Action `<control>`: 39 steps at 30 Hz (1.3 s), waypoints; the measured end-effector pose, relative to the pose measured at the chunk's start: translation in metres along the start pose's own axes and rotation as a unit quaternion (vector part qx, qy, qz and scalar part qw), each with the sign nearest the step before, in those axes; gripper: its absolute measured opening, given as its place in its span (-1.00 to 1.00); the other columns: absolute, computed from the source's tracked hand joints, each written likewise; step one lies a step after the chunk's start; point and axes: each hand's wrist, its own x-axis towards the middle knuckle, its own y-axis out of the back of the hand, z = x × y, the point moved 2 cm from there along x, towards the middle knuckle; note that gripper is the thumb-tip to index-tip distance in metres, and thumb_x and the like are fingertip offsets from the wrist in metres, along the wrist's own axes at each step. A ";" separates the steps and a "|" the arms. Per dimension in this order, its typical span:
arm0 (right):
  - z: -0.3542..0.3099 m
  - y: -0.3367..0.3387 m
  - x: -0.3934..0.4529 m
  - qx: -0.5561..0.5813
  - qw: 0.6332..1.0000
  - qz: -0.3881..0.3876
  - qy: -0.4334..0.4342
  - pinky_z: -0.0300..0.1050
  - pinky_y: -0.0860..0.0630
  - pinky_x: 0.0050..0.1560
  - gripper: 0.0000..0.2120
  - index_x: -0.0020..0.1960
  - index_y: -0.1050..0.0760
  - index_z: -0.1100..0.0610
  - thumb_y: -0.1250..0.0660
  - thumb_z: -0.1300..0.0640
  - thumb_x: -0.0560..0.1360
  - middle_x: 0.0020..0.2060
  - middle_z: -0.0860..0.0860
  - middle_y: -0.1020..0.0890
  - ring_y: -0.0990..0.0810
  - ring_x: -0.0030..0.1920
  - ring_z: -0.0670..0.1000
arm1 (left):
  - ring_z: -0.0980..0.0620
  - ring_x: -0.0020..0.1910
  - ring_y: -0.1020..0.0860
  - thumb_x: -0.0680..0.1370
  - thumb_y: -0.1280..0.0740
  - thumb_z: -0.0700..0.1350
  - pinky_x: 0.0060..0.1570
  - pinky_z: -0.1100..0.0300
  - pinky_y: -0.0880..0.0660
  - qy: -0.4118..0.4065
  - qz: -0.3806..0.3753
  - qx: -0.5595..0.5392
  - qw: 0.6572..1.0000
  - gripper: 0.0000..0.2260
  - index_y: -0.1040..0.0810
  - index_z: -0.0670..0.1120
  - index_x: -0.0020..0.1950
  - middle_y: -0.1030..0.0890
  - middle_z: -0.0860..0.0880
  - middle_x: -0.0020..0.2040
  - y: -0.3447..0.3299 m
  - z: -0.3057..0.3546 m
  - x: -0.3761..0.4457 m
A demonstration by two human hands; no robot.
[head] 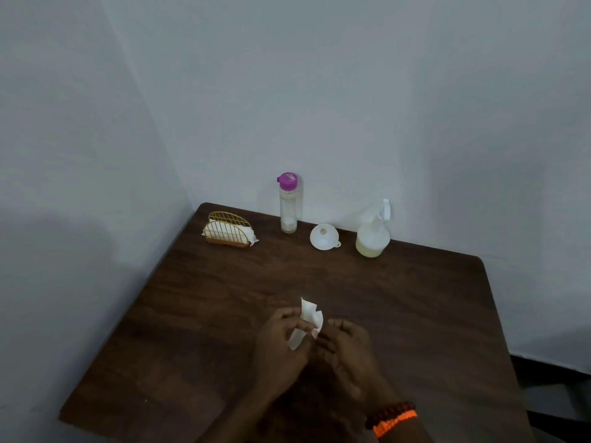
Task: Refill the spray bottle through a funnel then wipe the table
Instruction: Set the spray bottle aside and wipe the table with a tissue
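Dark wooden table (415, 314) is set into a corner, its far edge against the back wall (351, 91) and its left edge along the side wall (64, 139). Right and near edges are open.

2 hands are held over the near middle of the table. A white napkin (308, 321) is pinched between them: the left hand (281, 340) is closed on its lower part with fingers curled, and the right hand (348, 346) is curled just beside it, fingertips at the napkin's right edge. The napkin's top corner is raised upright above the knuckles. A dark beaded bracelet and an orange band (395, 418) are seen on the right wrist.

4 items are lined up near the far edge. Spray bottle (372, 236) is stood upright at the right, pale liquid low in it, nozzle on. White funnel (323, 238) is laid just left of it, not touching. Clear bottle with purple cap (288, 204) is stood upright by the wall. Gold wire holder (228, 231) with napkins is placed at the far left corner.

A wide bare stretch of table is left between the hands and that row.
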 end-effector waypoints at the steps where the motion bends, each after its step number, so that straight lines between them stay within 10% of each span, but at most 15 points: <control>1: 0.004 -0.001 0.001 0.015 1.000 -0.015 -0.007 0.03 -0.68 -0.21 -0.68 0.03 -0.59 0.42 -0.50 0.17 0.45 -0.01 0.42 -0.68 -0.73 -0.10 0.28 | 0.35 0.15 -0.54 0.44 -0.49 0.10 0.15 0.21 -0.56 0.007 0.000 0.002 1.000 -0.90 -0.67 0.12 -0.11 -0.60 0.26 0.12 -0.003 -0.004 -0.001; 5: 0.011 0.003 0.003 0.087 0.995 -0.012 -0.043 0.01 -0.69 -0.19 -0.71 0.17 -0.64 0.13 -0.44 0.03 0.50 -0.02 0.28 -0.74 -0.76 -0.06 0.18 | 0.48 0.14 -0.46 0.37 -0.45 0.28 0.10 0.33 -0.47 0.042 -0.024 0.026 0.999 -0.76 -0.65 0.18 -0.11 -0.51 0.43 0.12 -0.011 -0.013 -0.005; 12: 0.026 0.012 0.003 0.091 0.993 0.040 -0.061 -0.02 -0.66 -0.32 -0.80 0.07 -0.60 0.39 -0.42 0.29 0.49 -0.14 0.33 -0.73 -0.75 -0.26 0.20 | 0.22 0.36 -0.39 0.51 -0.36 0.21 0.33 0.25 -0.34 0.056 -0.073 0.143 0.985 -0.76 -0.60 0.21 0.14 -0.42 0.17 0.40 -0.029 -0.020 -0.028; 19: 0.035 0.026 0.003 0.089 0.987 0.124 -0.051 0.28 -0.61 0.17 -0.86 0.09 -0.62 0.21 -0.41 0.26 0.54 0.11 0.23 -0.68 -0.65 0.14 0.28 | 0.08 0.09 -0.58 0.43 -0.46 0.06 0.07 0.10 -0.59 -0.193 -0.019 0.240 0.951 -0.87 -0.61 0.04 -0.16 -0.66 0.07 0.03 -0.019 -0.024 -0.042; 28: 0.015 0.062 0.008 -0.058 0.948 0.300 0.088 -0.15 -0.60 -0.39 -0.88 -0.15 -0.64 0.00 -0.41 0.15 0.55 -0.18 -0.03 -0.70 -0.71 -0.26 -0.06 | 0.42 -0.03 -0.46 0.48 -0.18 0.24 0.01 0.43 -0.39 0.032 -0.126 0.097 0.987 -0.71 -0.42 0.28 0.19 -0.53 0.32 0.00 -0.086 -0.034 -0.057; 32: 0.002 0.046 0.032 -0.193 0.919 0.301 0.168 -0.08 -0.62 -0.32 -0.80 -0.20 -0.69 0.12 -0.36 0.19 0.57 -0.32 0.01 -0.72 -0.72 -0.29 -0.04 | 0.24 0.20 -0.53 0.42 -0.24 0.30 0.25 0.21 -0.49 0.142 -0.090 -0.034 0.985 -0.54 -0.54 0.15 0.24 -0.57 0.24 0.14 -0.113 -0.037 -0.038; 35: 0.016 0.017 0.065 -0.262 0.914 0.271 0.148 0.05 -0.58 -0.16 -0.79 -0.07 -0.67 0.28 -0.33 0.18 0.58 -0.21 0.22 -0.72 -0.70 -0.15 0.15 | -0.04 0.23 -0.61 0.52 -0.37 -0.02 0.22 0.11 -0.55 0.159 -0.131 -0.040 0.978 -0.66 -0.53 0.00 0.29 -0.64 0.00 0.20 -0.102 -0.058 -0.023; 39: 0.047 -0.019 0.086 -0.337 0.922 0.172 0.080 0.10 -0.50 0.36 -0.60 0.34 -0.55 0.18 -0.38 -0.01 0.58 0.28 0.14 -0.62 -0.56 0.32 0.13 | 0.35 0.12 -0.50 0.50 -0.39 0.10 0.14 0.40 -0.47 0.152 -0.072 0.045 0.985 -0.65 -0.45 0.20 0.27 -0.57 0.34 0.04 -0.050 -0.105 -0.027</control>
